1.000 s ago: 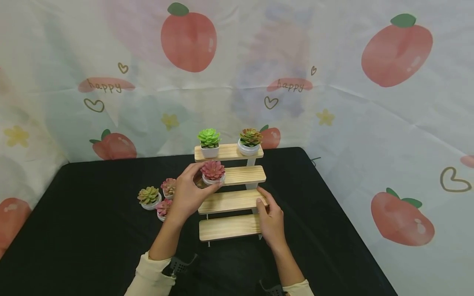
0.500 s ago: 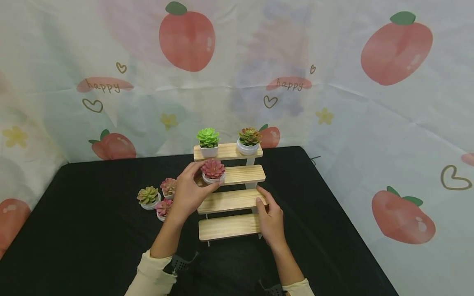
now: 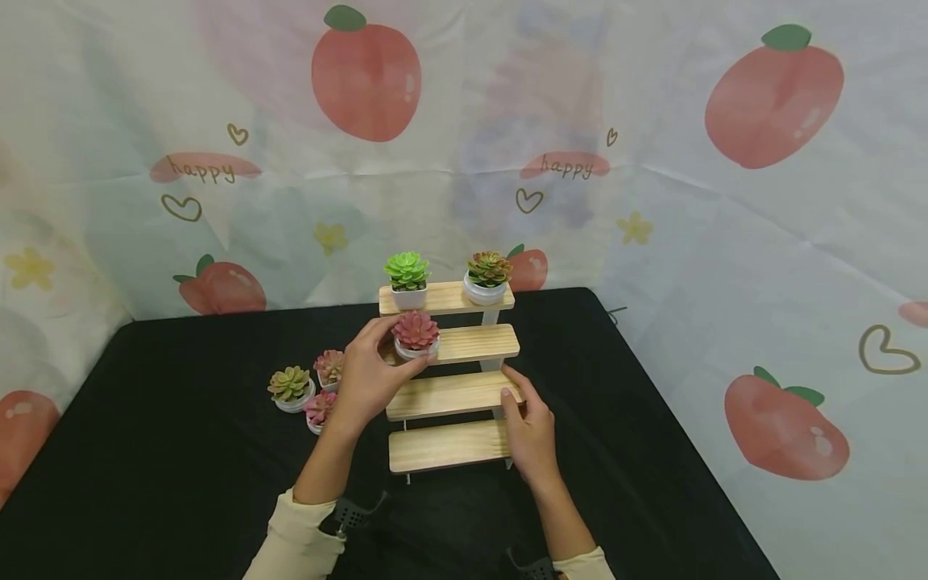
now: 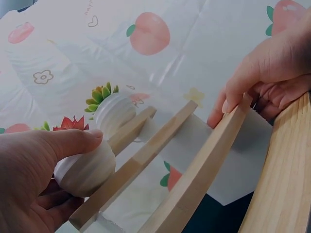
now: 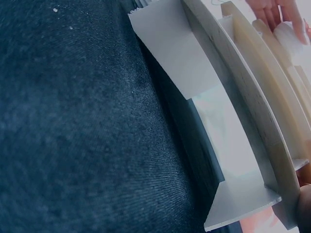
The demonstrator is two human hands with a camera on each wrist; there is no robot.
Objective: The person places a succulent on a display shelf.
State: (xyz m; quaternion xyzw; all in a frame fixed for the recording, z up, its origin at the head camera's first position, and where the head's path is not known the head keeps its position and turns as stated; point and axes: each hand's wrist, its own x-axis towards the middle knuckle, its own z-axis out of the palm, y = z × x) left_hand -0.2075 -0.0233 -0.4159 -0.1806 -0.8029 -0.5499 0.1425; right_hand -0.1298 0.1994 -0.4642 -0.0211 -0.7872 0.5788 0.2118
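My left hand [image 3: 371, 377] holds a dark pink succulent [image 3: 416, 332] by its round white pot [image 4: 86, 171], thumb on one side and fingers on the other. The pot is at the left end of the second shelf from the top [image 3: 478, 343] of a tiered wooden stand. With thumb and fingers my right hand [image 3: 532, 427] grips the right end of the third shelf [image 3: 449, 395]. On the top shelf [image 3: 448, 296] stand a bright green succulent [image 3: 408, 272] in a square white pot, left, and a reddish-green succulent [image 3: 490, 271] in a round white pot, right.
Left of the stand, several small potted succulents sit close together on the black cloth [image 3: 181, 451]: a yellow-green one [image 3: 292, 387], a pale pink one [image 3: 329, 366] and a pink one [image 3: 320, 408] partly behind my left wrist. The bottom shelf [image 3: 449, 446] bears nothing. A fruit-print curtain hangs behind.
The pink succulent and my left hand have barely shifted at the second shelf. My right hand stays on the third shelf's end.
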